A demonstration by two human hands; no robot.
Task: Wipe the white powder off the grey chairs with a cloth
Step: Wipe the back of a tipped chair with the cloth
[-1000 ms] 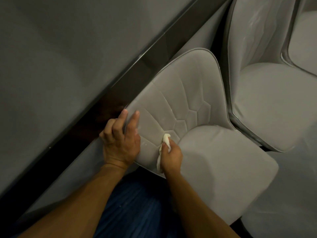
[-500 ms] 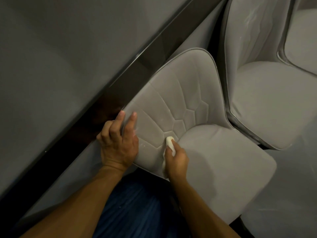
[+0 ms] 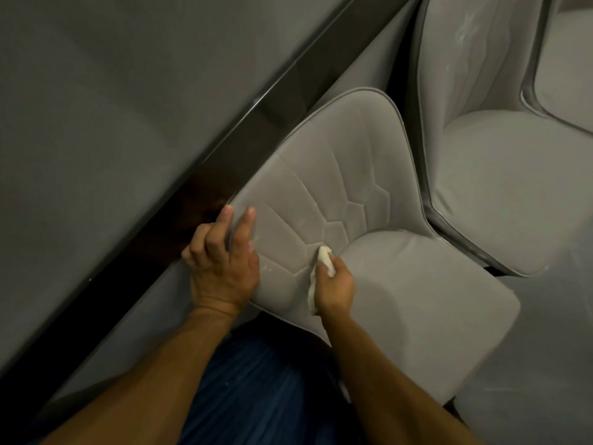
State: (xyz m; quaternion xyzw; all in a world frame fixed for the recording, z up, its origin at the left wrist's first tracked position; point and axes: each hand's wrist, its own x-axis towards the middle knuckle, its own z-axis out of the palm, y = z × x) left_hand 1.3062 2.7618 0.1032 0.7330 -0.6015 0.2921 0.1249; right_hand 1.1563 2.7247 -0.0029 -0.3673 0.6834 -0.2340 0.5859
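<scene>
The right hand (image 3: pixel 335 287) is closed around a crumpled white cloth (image 3: pixel 323 255). One end of the cloth protrudes past the curled fingers and the other trails below the hand. The protruding end presses on the lower backrest of the nearest grey velvet chair with quilted stitching (image 3: pixel 337 175), just beside the crease where backrest meets seat.

The left hand (image 3: pixel 224 268) steadies the same backrest at its left rim. Two fingers lie straight along the front face and two curl behind the rim (the thumb is hidden).

A flat grey surface with a dark glossy edge (image 3: pixel 112 107) runs behind the chair. Blue fabric (image 3: pixel 256 396) lies below the forearms.

Progress (a judgement): the task is at an early-to-middle stage.
- The quilted backrest appears largely clean, with faint pale specks left near the left hand.
- The second grey chair (image 3: pixel 500 194), just beside the first, still carries white powder streaks (image 3: pixel 465 27) on its backrest.
- A third grey chair (image 3: pixel 564 85) is only partly in view, so its condition cannot be told.

Change over the last second: the cloth has shifted slightly along the stitching toward the crease. The left hand's hold is unchanged.
</scene>
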